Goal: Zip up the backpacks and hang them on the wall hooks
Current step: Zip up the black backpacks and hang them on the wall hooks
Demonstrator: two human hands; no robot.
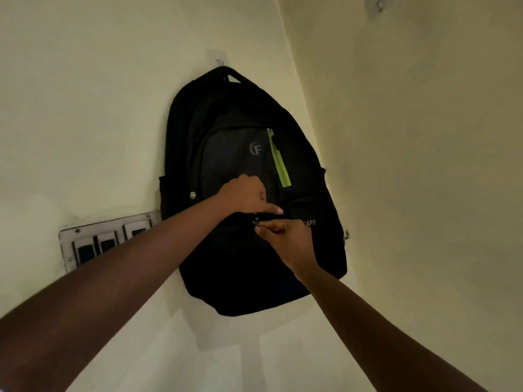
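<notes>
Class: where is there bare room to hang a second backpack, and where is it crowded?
Free: right wall under the empty hook; wall above the switch panel. Crowded: the black backpack front, where left hand and right hand meet at the zipper pull.

Fingers (272,226) of the right hand (286,239) hide much of the zipper pull (257,222) and printed word (311,222).

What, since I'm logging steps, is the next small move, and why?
Probably the right hand should draw the zipper pull along the front pocket: it pinches the pull, and the left hand holds the backpack, which hangs on its wall hook.
</notes>
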